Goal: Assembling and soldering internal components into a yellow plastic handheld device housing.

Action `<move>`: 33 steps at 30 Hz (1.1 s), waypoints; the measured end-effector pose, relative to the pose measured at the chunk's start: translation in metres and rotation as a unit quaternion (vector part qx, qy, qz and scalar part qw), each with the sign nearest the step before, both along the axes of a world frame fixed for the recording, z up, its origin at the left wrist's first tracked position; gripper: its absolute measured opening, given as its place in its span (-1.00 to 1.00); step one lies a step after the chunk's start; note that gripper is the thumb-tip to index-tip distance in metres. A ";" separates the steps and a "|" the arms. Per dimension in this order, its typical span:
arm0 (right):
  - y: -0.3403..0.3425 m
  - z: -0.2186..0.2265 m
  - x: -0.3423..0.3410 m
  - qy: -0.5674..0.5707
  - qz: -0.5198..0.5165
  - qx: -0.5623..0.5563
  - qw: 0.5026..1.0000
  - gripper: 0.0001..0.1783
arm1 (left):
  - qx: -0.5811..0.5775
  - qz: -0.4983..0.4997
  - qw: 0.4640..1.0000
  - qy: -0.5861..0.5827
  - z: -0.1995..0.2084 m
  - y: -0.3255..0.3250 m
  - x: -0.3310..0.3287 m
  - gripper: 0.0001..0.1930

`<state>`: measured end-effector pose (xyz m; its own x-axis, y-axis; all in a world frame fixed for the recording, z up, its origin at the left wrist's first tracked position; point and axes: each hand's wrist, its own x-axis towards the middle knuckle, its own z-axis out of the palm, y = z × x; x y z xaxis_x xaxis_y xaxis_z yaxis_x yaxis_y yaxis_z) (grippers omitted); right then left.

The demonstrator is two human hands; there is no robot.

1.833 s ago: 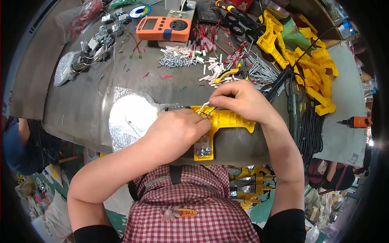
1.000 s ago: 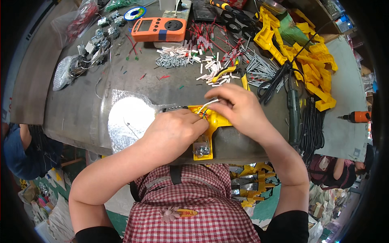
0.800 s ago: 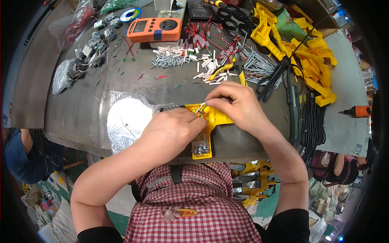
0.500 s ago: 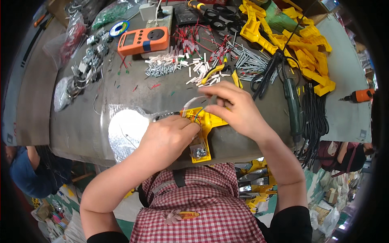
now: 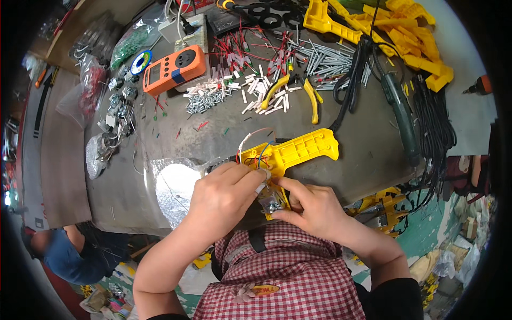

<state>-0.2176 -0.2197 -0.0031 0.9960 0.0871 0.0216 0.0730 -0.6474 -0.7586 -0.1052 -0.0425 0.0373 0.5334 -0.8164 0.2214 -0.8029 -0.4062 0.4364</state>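
A yellow plastic tool housing half (image 5: pixel 306 151) lies at the table's near edge, its ribbed inside facing up and its handle pointing right. My left hand (image 5: pixel 223 191) grips the housing's left part, with thumb and fingers closed over its middle. My right hand (image 5: pixel 316 207) holds the lower end between thumb and bent fingers, around a clear part with metal pieces (image 5: pixel 273 205). A blue wire (image 5: pixel 262 153) and red wires curl inside the housing. A white-sleeved wire (image 5: pixel 245 142) arches above it. My fingers hide the housing's middle.
Silvery wrap (image 5: pixel 176 193) lies left of my left hand. Farther back are an orange meter (image 5: pixel 175 69), screws (image 5: pixel 205 101), white sleeves (image 5: pixel 264 93), yellow-handled pliers (image 5: pixel 311 101) and long bolts (image 5: pixel 328 64). A dark green soldering-iron-like tool (image 5: pixel 401 114), black cables (image 5: pixel 432 138) and yellow housings (image 5: pixel 410 40) occupy the right.
My right hand has come down from above the wires to the housing's lower end and taken hold there. My left hand stays on the housing. The whole view has shifted and tilted.
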 end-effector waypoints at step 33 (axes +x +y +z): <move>0.000 -0.015 -0.005 -0.088 -0.002 0.073 0.993 -0.47 | 0.083 0.030 0.963 0.255 0.019 -0.011 0.007 -0.80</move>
